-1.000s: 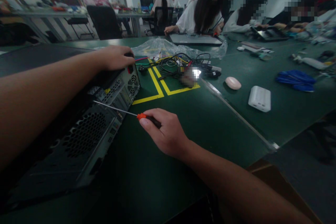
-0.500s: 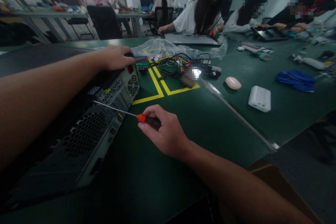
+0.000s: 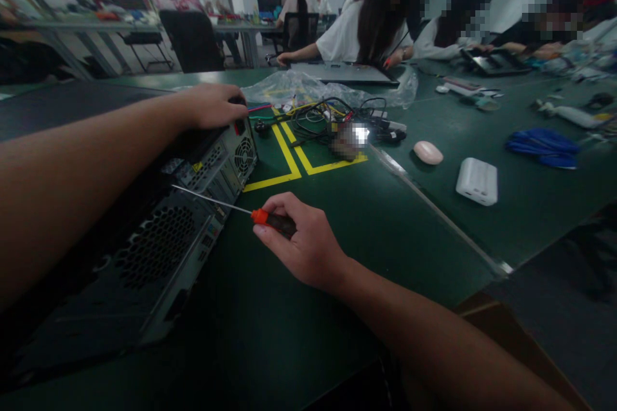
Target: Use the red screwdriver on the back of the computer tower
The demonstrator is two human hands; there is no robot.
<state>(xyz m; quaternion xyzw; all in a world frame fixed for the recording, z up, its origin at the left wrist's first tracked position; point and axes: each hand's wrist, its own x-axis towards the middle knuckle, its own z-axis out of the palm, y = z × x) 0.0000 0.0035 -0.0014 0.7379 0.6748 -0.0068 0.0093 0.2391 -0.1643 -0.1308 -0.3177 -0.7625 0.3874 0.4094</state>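
Observation:
A dark desktop computer case [image 3: 159,244] lies on the left of the green table, its rear side with fan grille, vents and ports facing right. My left hand [image 3: 216,104] grips the case's far corner, fingers curled over the edge and partly hidden. Between the thumb and fingers of my right hand [image 3: 308,241] is a screwdriver [image 3: 270,221] with an orange and black handle. Its long thin shaft points left, and the tip meets the rear edge of the case near the middle. Whether a screw sits under the tip is too small to tell.
Tangled black cables [image 3: 318,119] lie beyond the case, beside yellow tape lines [image 3: 289,154] and clear plastic sheeting [image 3: 279,87]. To the right are a pale pink oval object [image 3: 428,153], a white box-shaped device [image 3: 477,181] and a blue bundle [image 3: 542,146]. Co-workers sit across the table.
Both my hands, the screwdriver and the case hold the same position. Across the table, a co-worker's hand and the flat panel there have shifted slightly left.

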